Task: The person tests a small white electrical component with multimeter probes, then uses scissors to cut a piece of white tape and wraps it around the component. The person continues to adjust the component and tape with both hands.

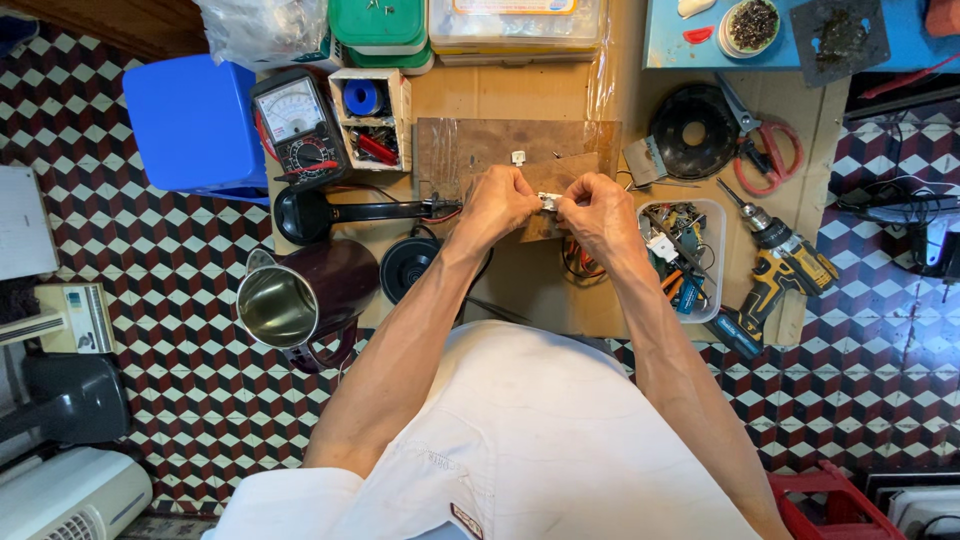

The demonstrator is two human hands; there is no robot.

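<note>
Both hands meet over a brown wooden board (470, 150) on the low workbench. My left hand (500, 203) and my right hand (598, 212) pinch a small white part (548, 201) between their fingertips. A second small white piece (518, 157) lies on the board just beyond them. A dark red electric kettle (305, 295) with an open steel mouth stands at the bench's left edge. Its round black base (408, 265) sits beside my left forearm.
An analogue multimeter (298, 125), a small box of bits (372, 120), a black soldering tool (350, 212), a clear tray of parts (685, 255), a yellow cordless drill (780, 275), red-handled scissors (765, 150) and a blue stool (195, 125) surround the work spot.
</note>
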